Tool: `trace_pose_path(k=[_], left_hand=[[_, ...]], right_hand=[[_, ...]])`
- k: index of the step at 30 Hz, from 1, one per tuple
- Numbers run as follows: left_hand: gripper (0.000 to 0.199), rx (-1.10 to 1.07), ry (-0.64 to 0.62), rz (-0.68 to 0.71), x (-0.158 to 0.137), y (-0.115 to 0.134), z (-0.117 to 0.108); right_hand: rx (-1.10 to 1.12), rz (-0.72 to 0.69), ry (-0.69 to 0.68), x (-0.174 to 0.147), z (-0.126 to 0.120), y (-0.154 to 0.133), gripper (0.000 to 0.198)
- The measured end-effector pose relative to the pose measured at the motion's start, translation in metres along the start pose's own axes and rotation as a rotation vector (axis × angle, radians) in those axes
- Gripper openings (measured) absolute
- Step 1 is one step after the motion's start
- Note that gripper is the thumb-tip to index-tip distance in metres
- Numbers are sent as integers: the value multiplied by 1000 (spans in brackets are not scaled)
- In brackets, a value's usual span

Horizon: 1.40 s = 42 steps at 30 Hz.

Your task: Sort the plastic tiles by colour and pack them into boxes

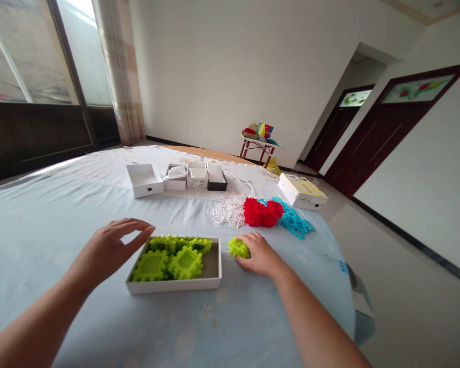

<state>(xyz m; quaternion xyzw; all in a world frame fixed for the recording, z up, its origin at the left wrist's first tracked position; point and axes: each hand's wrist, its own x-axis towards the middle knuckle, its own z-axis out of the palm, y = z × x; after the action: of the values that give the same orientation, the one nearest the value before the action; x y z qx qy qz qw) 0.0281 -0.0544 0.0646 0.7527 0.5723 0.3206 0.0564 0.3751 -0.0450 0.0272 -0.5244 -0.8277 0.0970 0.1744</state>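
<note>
A white box [174, 287] on the table in front of me has several lime-green toothed building pieces [186, 262] in it, with bare floor showing at its right end. My left hand [113, 245] hovers by the box's left side, thumb and fingers apart, holding nothing. To the right of the box, my right hand [261, 254] grips a green toothed building piece [238, 248] low over the cloth; its fingers partly cover the piece.
Beyond my right hand lie red pieces [262, 212], blue pieces [297, 222] and scattered white tiles [232, 209]. A yellow-and-white box [302, 191] stands at the right. Several boxes line the back, including an open white box [149, 191]. The table's curved edge runs along the right.
</note>
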Motion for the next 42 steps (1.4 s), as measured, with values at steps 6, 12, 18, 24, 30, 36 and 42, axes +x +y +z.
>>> trace_pose_path(k=[6,12,18,24,30,36,42], left_hand=[[32,1,-38,-69,0,-3,0],[31,-4,-14,-105,0,-5,3],[35,-12,32,-113,0,-15,10],[42,-46,90,-128,1,-21,18],[41,-25,73,-152,1,-30,23],[43,-37,-15,-178,3,-36,22],[42,-68,-27,-179,2,-31,23]], right_hand=[[99,43,0,-3,-6,-1,33],[-68,80,46,-1,-13,1,34],[-27,126,108,0,-8,14,36],[179,183,129,-7,-15,17,36],[162,174,146,-7,-15,20,34],[200,132,165,-6,-9,22,33],[262,126,143,-9,-9,21,23]])
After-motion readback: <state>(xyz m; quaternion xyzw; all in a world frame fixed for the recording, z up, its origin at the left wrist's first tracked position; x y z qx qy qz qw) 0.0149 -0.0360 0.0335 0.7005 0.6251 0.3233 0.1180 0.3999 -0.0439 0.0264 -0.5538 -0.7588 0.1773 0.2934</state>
